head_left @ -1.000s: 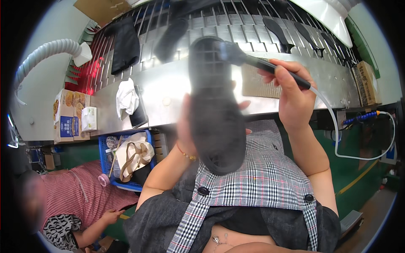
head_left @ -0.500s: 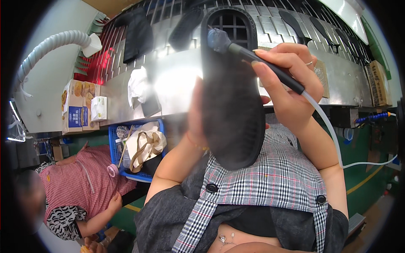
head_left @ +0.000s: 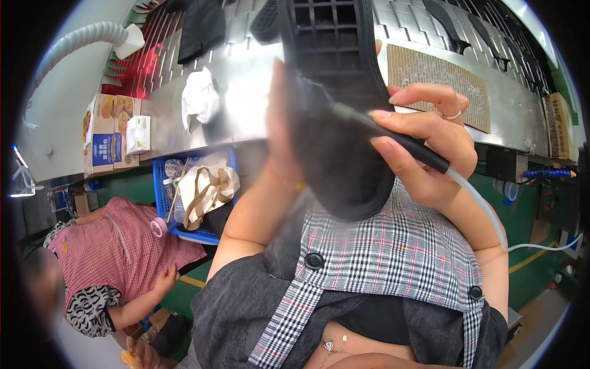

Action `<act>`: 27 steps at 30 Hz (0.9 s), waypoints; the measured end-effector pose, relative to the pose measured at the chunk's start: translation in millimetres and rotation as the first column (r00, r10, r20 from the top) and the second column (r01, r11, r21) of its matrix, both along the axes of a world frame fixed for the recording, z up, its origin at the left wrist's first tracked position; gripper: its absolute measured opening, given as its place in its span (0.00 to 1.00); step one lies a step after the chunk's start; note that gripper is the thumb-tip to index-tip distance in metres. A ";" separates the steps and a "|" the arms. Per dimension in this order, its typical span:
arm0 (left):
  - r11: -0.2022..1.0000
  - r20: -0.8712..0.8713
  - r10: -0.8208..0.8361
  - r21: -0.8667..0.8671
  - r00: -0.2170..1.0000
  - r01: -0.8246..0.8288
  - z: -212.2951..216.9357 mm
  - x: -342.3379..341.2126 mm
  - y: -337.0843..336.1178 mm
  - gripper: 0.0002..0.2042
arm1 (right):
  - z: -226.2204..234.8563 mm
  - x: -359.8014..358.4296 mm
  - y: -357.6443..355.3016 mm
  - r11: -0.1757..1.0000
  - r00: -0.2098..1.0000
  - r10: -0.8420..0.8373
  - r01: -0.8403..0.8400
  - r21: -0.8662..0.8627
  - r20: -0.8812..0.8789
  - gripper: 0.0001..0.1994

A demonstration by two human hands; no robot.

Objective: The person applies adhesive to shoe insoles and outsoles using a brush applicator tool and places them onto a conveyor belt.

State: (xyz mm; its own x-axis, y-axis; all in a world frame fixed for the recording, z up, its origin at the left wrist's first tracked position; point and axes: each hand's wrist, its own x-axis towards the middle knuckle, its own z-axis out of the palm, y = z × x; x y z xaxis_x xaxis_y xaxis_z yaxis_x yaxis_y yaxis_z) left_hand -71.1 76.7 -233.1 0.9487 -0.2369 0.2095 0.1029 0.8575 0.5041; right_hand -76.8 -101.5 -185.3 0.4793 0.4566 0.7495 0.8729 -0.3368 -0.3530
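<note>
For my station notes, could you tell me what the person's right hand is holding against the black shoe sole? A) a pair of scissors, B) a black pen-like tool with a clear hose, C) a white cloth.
B: the right hand grips a slim black tool trailing a clear hose, its tip at the black shoe sole.

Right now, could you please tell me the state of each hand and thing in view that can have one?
Left hand: blurred, raised behind the shoe sole, apparently holding it.
Right hand: closed on the black wand.
Shoe sole: black, held up close to the camera, ribbed side showing.
Black wand: gripped, tip against the sole, clear hose trailing.
Blue crate: open, filled with a bag and small items.
</note>
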 end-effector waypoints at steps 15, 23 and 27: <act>0.926 0.225 -0.308 -0.152 0.924 0.346 -3.0 16.3 18.8 0.36 | 3.6 -3.8 -17.8 0.943 0.889 0.296 -0.331 -0.044 -0.349 0.14; 0.858 0.203 -0.406 -0.250 0.891 0.448 16.0 18.9 11.0 0.35 | -1.2 17.0 -25.4 0.873 0.692 0.411 -0.486 0.039 -0.593 0.15; 0.855 0.117 -0.464 -0.198 0.878 0.479 12.2 26.1 6.3 0.33 | 11.2 37.1 -27.1 0.828 0.563 0.335 -0.558 -0.049 -0.756 0.12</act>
